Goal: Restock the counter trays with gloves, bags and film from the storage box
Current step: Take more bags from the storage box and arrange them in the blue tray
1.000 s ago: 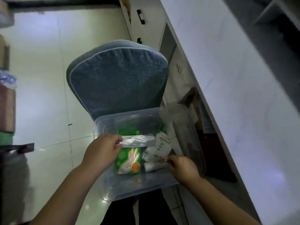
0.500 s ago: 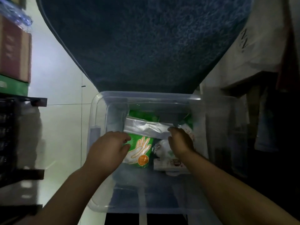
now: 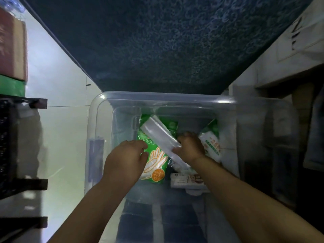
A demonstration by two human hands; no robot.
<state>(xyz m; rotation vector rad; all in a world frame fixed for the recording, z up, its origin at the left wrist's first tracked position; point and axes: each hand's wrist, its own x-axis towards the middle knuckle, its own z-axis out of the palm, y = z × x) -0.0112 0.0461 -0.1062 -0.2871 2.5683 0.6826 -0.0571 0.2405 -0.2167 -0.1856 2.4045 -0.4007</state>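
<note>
A clear plastic storage box (image 3: 98,109) sits in front of a blue padded chair back. Inside lies a green glove pack (image 3: 155,165) printed with white hands, a white-and-green bag pack (image 3: 211,145) at the right, and a flat white box (image 3: 185,180) near the front. My right hand (image 3: 190,146) is shut on a clear, whitish film roll (image 3: 157,135), tilted with its far end up to the left. My left hand (image 3: 128,158) hovers over the glove pack's left edge, fingers curled, touching it at most lightly.
The blue chair back (image 3: 166,41) fills the top of the view, right behind the box. A dark shelf rack (image 3: 19,106) with boxes stands at the left. White cabinet fronts (image 3: 280,55) and a dark recess lie to the right. Pale floor tiles show left of the box.
The camera has dropped close over the box. My right hand has taken the film roll and swung it from lying crosswise to a diagonal; my left hand has let go of it.
</note>
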